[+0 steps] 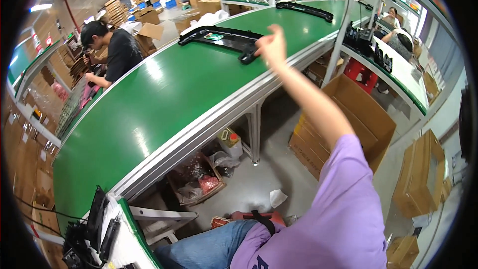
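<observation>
My right arm, in a purple short sleeve, reaches out over a green conveyor belt (199, 84). My right hand (272, 49) is at the right end of a long black plastic cover (229, 39) with down-turned ends. Its fingers are apart; whether the fingertips touch the cover is hard to tell. A small green circuit board (214, 36) lies on that cover. Farther along the belt rests a second black plastic cover (304, 11). My left hand is out of view.
Black parts and cables (97, 219) lie on a white-topped bench at lower left. An open cardboard box (366, 114) stands on the floor below the belt's right side. Under the belt are a scrap box (196, 182) and a white jug (230, 142). A co-worker (117, 50) works across the belt.
</observation>
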`<state>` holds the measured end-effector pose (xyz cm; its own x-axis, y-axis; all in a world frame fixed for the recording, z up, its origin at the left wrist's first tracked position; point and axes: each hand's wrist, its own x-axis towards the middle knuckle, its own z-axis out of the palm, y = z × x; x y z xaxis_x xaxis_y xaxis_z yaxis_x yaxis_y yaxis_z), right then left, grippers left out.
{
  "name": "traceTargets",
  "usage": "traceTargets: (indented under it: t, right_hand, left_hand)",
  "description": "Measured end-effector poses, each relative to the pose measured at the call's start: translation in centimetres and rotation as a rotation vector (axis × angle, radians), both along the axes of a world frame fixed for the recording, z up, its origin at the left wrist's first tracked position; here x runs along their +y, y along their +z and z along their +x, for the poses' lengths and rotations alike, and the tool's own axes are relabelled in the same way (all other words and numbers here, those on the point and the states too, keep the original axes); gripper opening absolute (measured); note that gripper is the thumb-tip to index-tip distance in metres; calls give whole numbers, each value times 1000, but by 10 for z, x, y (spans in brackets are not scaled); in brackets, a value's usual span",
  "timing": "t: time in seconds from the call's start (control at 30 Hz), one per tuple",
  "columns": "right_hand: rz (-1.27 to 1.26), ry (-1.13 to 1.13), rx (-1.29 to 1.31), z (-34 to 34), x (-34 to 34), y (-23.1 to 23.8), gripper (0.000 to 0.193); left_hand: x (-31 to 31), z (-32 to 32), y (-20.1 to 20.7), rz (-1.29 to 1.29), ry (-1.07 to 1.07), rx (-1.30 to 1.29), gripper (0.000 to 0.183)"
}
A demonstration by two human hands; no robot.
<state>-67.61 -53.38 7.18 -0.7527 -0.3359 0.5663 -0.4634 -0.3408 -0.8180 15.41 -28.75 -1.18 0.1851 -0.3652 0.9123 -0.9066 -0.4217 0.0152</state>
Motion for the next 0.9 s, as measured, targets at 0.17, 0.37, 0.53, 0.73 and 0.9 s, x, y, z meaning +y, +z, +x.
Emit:
traceTargets:
  t: [0.17,0.37,0.53,0.73,0.9]
  right_hand:
    - [146,-699,-47,-192,111,77,70]
    - [143,-488,45,-201,112,71,76]
    - [351,249,164,-3,14,-13,53]
    - [136,790,829,250,-8,-43,48]
    - [-120,1090,834,393,-10,-47,43]
  left_hand:
    - [-4,-15,12,-20,-109,-24,19]
    - [14,-27,14,-95,-162,-16,19]
    - [48,-23,9,-223,-147,-1,19]
    - [91,-16,1,-346,-143,23,19]
    - [110,-17,0,-440,-167,41,19]
